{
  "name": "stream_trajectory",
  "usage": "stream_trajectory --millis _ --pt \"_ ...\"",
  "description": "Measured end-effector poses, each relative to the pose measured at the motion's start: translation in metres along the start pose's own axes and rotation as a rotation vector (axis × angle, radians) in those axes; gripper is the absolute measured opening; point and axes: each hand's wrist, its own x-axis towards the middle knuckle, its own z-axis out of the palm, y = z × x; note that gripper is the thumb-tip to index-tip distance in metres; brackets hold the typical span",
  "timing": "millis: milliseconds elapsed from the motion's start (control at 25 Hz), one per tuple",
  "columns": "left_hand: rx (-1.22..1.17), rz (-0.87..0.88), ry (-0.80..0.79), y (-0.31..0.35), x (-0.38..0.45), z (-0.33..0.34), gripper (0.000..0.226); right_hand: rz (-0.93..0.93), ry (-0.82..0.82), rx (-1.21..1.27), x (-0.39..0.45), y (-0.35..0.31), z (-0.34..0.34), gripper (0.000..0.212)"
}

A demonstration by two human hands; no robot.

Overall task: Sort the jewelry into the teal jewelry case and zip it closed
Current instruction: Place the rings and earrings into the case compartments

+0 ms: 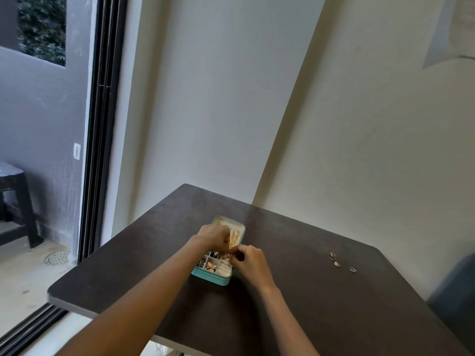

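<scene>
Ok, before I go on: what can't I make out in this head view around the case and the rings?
- What the left hand and right hand pinch: hidden by their own fingers.
- Teal jewelry case zipper and middle section: covered by both hands.
- Pieces in the case compartments: too small to identify.
- Four rings on the table: too small to see stones or detail.
- Table near edge: cut off by the frame.

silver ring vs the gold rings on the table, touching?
Apart. The head view shows bare dark table between the silver ring and the nearest of the three gold rings, which lie clustered to its left.
</scene>
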Motion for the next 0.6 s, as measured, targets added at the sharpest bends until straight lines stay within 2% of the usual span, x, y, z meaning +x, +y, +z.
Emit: stream_trajectory --millis 240,600 --pt "-0.094 -0.068 -0.077 -0.0026 0.0015 -0.0015 0.027 -0.015 -0.036 0.043 -0.0011 0.0071 -0.0036 0.023" --pt "-0.114 -0.119 -0.044 -0.0005 0.0025 0.0032 0.026 -0.095 -0.083 -0.140 0.0023 -0.0022 -0.0073 0.014"
